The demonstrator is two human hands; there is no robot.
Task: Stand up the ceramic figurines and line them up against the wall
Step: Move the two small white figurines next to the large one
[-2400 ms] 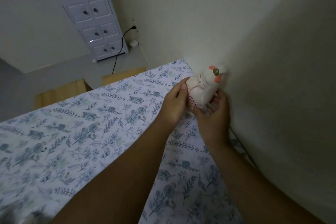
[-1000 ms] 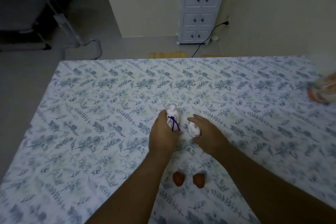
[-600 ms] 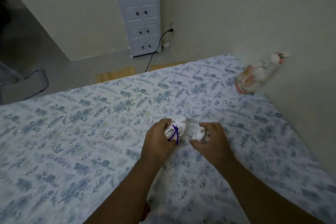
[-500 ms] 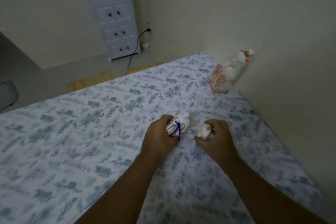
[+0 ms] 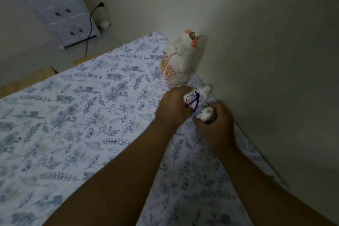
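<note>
**Two small figurines brought to the wall**

While one tall white figurine (image 5: 177, 61) stands upright at the wall (image 5: 256, 42) in the upper middle of the frame, both hands work just below it. The left hand (image 5: 172, 106) is curled around a small white figurine with a purple cord (image 5: 197, 97), its head tipped toward the wall. The right hand (image 5: 214, 121) closes its fingers round a still smaller white figurine (image 5: 204, 114), just beside the first. Holding one piece in each hand looks like a way to set both down next in the row, close to the tall one, so the line runs along the wall.

They hover at the right edge of a tabletop covered with a blue floral cloth (image 5: 82, 115). Beyond it, at upper left, a white drawer cabinet (image 5: 55, 3) stands on the floor, with a black cable (image 5: 89, 24) plugged into the wall.
</note>
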